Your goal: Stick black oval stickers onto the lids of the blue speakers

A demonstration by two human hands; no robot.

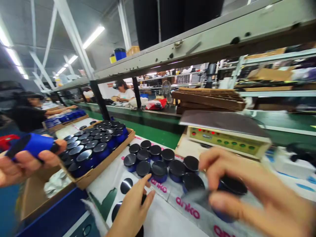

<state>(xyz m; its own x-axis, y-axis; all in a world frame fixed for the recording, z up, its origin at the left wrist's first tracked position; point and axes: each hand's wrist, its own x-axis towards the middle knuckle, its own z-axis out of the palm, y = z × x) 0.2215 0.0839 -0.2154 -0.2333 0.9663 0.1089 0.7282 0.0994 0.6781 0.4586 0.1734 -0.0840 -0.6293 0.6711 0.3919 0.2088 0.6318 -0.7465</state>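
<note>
Several jars (159,168) crowd my right hand (259,186), grip too blurred to tell; left hand (130,205) spread. Hasty sweep could topple some.

In front of us is a green surface (105,206), largely covered by white sheeting (170,196) printed "anko" in pink. A cluster of blue canisters (159,171) with glossy black tops stands on it. At left, a cardboard tray (108,162) holds more; nearer us, round black discs (126,185) lie flat.

Ceiling tubes (93,37) bright, upper left | glare on black lids (85,155) | right hand (260,187) motion-blurred | edges stretched
</note>
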